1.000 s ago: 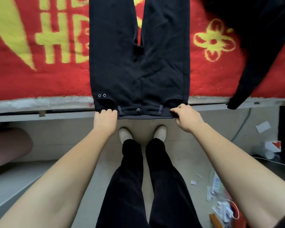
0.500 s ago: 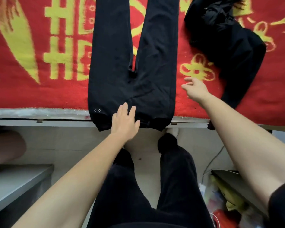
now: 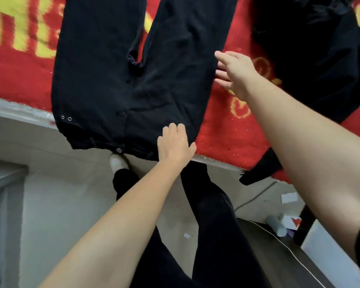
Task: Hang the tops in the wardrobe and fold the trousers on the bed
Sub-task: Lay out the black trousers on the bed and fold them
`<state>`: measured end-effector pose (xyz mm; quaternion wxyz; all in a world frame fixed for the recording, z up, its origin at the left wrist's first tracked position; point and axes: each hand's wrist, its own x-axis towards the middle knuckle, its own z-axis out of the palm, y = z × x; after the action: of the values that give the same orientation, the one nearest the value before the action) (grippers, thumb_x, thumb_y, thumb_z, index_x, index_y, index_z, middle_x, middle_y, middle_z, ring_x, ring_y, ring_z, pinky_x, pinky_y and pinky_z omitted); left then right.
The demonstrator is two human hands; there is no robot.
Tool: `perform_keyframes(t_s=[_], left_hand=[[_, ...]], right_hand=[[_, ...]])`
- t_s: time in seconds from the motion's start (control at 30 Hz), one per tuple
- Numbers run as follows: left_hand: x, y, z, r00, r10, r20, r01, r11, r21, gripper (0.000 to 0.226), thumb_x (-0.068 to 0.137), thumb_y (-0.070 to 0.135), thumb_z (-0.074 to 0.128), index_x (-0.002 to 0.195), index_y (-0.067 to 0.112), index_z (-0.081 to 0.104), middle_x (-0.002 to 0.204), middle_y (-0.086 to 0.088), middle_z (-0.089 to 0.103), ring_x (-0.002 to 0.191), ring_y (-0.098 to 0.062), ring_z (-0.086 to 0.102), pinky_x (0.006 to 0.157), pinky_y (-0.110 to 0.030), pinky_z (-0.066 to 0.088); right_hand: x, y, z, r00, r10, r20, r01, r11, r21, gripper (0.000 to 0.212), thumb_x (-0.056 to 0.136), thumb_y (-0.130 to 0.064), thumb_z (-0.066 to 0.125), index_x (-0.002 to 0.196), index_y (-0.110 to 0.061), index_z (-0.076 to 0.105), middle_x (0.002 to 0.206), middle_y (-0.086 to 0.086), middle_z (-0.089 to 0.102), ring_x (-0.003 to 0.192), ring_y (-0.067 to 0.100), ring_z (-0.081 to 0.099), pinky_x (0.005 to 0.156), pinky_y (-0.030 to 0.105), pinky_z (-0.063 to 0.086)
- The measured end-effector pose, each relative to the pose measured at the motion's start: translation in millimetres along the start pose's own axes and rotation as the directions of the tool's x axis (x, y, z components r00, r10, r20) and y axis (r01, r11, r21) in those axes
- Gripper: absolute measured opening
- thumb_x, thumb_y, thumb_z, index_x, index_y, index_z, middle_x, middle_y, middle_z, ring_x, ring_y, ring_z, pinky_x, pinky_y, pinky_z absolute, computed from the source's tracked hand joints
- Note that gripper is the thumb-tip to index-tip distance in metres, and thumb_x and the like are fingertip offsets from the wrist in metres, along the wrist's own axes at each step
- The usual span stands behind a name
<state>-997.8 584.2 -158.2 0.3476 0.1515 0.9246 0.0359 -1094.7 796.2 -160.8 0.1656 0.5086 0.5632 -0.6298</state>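
Note:
Black trousers lie flat on the red and yellow bed cover, legs pointing away and waistband hanging slightly over the near bed edge. My left hand rests flat on the waistband's right corner, fingers fairly straight. My right hand is open with fingers spread at the trousers' right side seam, touching or just above the cloth. A second black garment lies crumpled on the bed at the upper right, one part hanging over the edge.
The bed's pale edge runs across the view. My own legs and a white shoe stand on the light floor below. A dark low surface, a cable and small litter sit at the lower right; a grey shelf is at left.
Both hands let go of the waistband. The left hand shifted right onto the waistband's right corner; the right hand rose to the trousers' right side. The view tilted and moved closer.

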Motion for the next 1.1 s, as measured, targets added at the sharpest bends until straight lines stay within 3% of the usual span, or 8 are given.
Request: perform_keyframes(t_s=[0.23,0.3,0.47,0.57,0.7,0.83,0.9,1.1], left_hand=[[-9.0,-32.7,-41.5,0.994,-0.077,0.081,0.102,0.919,-0.381,0.01,0.082,0.024,0.057,0.087,0.015,0.057,0.071,0.004,0.051,0.073,-0.024,0.049,0.06,-0.03,0.033],[-10.6,-55.5,-60.2,0.992,-0.112,0.064,0.13,0.872,-0.473,0.024,0.081,0.021,0.057,0.067,0.017,0.039,0.057,0.003,0.04,0.063,-0.025,0.039,0.053,-0.032,0.029],[-7.7,-124.6,-109.0,0.991,-0.132,-0.029,0.087,0.788,-0.61,0.026,0.083,0.019,0.056,0.068,0.016,0.036,0.053,0.004,0.038,0.052,-0.016,0.033,0.053,-0.03,0.032],[-6.5,-165.3,-133.0,0.99,-0.076,-0.119,-0.015,0.777,-0.629,0.029,0.082,0.015,0.057,0.064,0.013,0.034,0.054,0.005,0.033,0.054,-0.014,0.027,0.05,-0.026,0.028],[-0.1,-228.1,-150.5,0.98,-0.101,-0.171,-0.042,0.735,-0.676,0.031,0.079,0.015,0.052,0.062,0.017,0.025,0.058,0.001,0.026,0.056,-0.015,0.021,0.053,-0.034,0.021],[19.9,-295.9,-131.5,0.986,-0.166,-0.026,0.112,0.77,-0.628,0.021,0.086,0.017,0.048,0.099,0.009,0.062,0.087,-0.002,0.062,0.07,-0.017,0.05,0.066,-0.031,0.041],[28.3,-321.5,-115.1,0.979,-0.18,0.094,0.203,0.837,-0.508,0.037,0.092,0.017,0.053,0.129,0.014,0.056,0.115,-0.003,0.064,0.099,-0.02,0.061,0.083,-0.031,0.047],[36.0,-340.1,-97.3,0.991,-0.127,0.042,0.131,0.844,-0.521,0.045,0.082,0.052,0.072,0.114,0.023,0.06,0.098,0.007,0.063,0.094,-0.018,0.061,0.083,-0.037,0.05]], right_hand=[[-13.2,-32.9,18.7,0.999,-0.031,-0.033,0.035,0.993,0.11,0.009,0.089,-0.011,0.061,0.086,-0.02,0.062,0.076,-0.005,0.059,0.067,0.009,0.064,0.064,0.025,0.052],[-19.8,-45.4,33.7,0.992,-0.079,-0.098,0.078,0.997,-0.013,0.009,0.09,-0.019,0.061,0.095,-0.023,0.066,0.082,-0.007,0.061,0.076,0.009,0.063,0.065,0.026,0.051],[-40.8,-68.8,95.4,0.997,-0.011,-0.077,0.002,0.993,-0.115,0.072,0.084,-0.045,0.075,0.142,-0.019,0.042,0.124,-0.003,0.053,0.105,0.02,0.061,0.075,0.036,0.059],[-46.1,-84.5,147.5,0.955,-0.186,-0.232,0.138,0.969,-0.206,0.044,0.082,-0.019,0.066,0.124,-0.018,0.055,0.117,-0.001,0.058,0.106,0.022,0.064,0.076,0.038,0.062],[-63.0,-101.9,225.1,0.852,-0.433,-0.295,0.329,0.88,-0.343,0.035,0.086,-0.039,0.05,0.113,-0.022,0.063,0.114,0.0,0.067,0.11,0.026,0.062,0.095,0.039,0.052],[-53.4,-88.0,288.9,0.93,-0.368,0.025,0.316,0.76,-0.568,0.062,0.099,-0.06,0.026,0.147,-0.027,0.046,0.155,0.006,0.044,0.143,0.028,0.038,0.117,0.04,0.03],[-43.8,-65.8,300.2,0.936,-0.281,0.212,0.344,0.6,-0.723,0.051,0.101,-0.053,0.022,0.129,-0.032,0.06,0.152,0.007,0.046,0.145,0.033,0.034,0.113,0.04,0.03],[-38.4,-12.1,289.0,0.888,-0.349,0.3,0.415,0.326,-0.849,0.058,0.103,-0.023,0.046,0.157,-0.018,0.028,0.168,0.011,0.004,0.155,0.026,0.003,0.124,0.043,0.017]])
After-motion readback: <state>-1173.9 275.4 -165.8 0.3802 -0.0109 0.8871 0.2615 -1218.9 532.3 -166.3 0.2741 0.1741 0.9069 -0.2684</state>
